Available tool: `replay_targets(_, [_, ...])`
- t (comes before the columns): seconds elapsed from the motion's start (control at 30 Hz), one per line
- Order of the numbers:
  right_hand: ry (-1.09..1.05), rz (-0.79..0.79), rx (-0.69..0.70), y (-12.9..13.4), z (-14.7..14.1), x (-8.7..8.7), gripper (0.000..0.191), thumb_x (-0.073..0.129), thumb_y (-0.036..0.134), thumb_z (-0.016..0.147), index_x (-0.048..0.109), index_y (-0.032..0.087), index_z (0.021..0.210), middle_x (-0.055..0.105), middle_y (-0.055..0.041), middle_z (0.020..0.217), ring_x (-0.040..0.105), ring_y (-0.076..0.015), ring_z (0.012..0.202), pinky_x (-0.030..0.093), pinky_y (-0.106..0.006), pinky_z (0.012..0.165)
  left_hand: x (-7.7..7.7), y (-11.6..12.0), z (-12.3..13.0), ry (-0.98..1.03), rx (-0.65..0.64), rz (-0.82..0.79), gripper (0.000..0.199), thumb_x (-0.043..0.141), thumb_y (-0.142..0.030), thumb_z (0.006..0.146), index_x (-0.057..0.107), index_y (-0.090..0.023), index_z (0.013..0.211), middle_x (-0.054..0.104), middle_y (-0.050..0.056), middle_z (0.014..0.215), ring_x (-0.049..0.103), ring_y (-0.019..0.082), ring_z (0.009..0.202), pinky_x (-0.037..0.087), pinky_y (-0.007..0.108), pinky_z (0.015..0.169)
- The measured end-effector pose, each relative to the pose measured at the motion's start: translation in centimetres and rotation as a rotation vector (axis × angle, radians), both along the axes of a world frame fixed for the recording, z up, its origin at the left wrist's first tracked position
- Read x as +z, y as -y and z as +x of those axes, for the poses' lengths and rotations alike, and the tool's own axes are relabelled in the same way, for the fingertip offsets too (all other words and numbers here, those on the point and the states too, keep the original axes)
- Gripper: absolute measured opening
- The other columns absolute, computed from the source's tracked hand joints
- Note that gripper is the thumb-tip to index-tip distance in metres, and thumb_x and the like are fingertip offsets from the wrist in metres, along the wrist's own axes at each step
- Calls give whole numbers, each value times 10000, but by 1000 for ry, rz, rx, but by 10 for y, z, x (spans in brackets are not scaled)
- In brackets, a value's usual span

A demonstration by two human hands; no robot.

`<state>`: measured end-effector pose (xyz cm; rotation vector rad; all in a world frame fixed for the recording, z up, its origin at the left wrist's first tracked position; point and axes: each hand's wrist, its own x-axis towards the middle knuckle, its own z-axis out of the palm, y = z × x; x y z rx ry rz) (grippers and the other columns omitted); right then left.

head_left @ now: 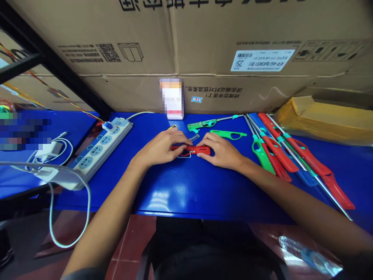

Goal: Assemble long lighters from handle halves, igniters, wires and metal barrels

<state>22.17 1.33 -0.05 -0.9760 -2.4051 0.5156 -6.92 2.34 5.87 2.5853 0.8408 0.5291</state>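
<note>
A red lighter casing (200,149) lies crosswise on the blue table, with its inner parts and a thin white wire showing. My left hand (164,147) has its fingers closed on the left end of the casing. The fingers of my right hand (220,151) grip its right end. Just behind the casing is a small clear piece (194,137). Farther back lie a green lighter body with a metal rod (201,124) and a green half shell (229,134).
Several red, green and blue lighters (279,147) are piled at the right, beside an open cardboard box (326,120). A phone (174,99) leans on the large carton (131,89). A power strip (100,149) with white cables lies left on the blue table (175,194).
</note>
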Motion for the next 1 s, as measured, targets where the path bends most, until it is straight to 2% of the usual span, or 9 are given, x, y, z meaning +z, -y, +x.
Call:
replay_targets(0.13, [14, -17, -9, 0, 1, 1, 176, 735, 393, 1096, 766, 253, 1198, 718, -93, 1178, 695, -305, 1117, 581, -484, 1015, 3, -3, -11, -34, 13, -5, 270, 610, -221, 1078, 876, -243, 1120, 891, 40, 1099, 765, 251, 1059, 569, 478, 1119])
replay_targets(0.57, [11, -65, 12, -2, 4, 5, 181, 759, 360, 1079, 760, 267, 1234, 715, -91, 1207, 704, -312, 1140, 590, -498, 1024, 2, -6, -16, -98, 28, -59, 259, 596, -185, 1037, 849, -237, 1055, 886, 26, 1078, 766, 239, 1035, 491, 519, 1255])
replay_targets(0.67, [2, -66, 19, -1, 4, 7, 189, 759, 367, 1075, 760, 262, 1233, 713, -92, 1192, 705, -313, 1134, 594, -501, 1016, 3, -5, -17, -110, 52, -92, 189, 644, -237, 1031, 829, -237, 1070, 871, 31, 1083, 763, 238, 1034, 532, 487, 1170])
replay_targets(0.77, [2, -53, 32, 0, 3, 9, 181, 744, 370, 1078, 761, 260, 1220, 707, -88, 1169, 703, -304, 1110, 596, -491, 994, 4, -3, -16, -113, 139, -121, 129, 732, -307, 992, 789, -218, 1067, 831, 57, 1061, 737, 248, 1009, 570, 411, 940])
replay_targets(0.83, [8, -47, 33, 0, 2, 10, 164, 735, 367, 1076, 759, 264, 1201, 706, -84, 1156, 700, -302, 1099, 594, -486, 982, 3, -2, -16, -114, 179, -135, 136, 754, -318, 972, 765, -211, 1054, 802, 64, 1041, 723, 247, 986, 550, 382, 855])
replay_targets(1.0, [49, -17, 23, 3, 1, 14, 144, 700, 358, 1068, 720, 263, 1175, 709, -91, 1159, 692, -304, 1083, 584, -482, 958, 1, -5, -18, -137, 191, -129, 131, 725, -318, 1009, 755, -206, 1069, 796, 69, 1055, 718, 245, 996, 538, 387, 881])
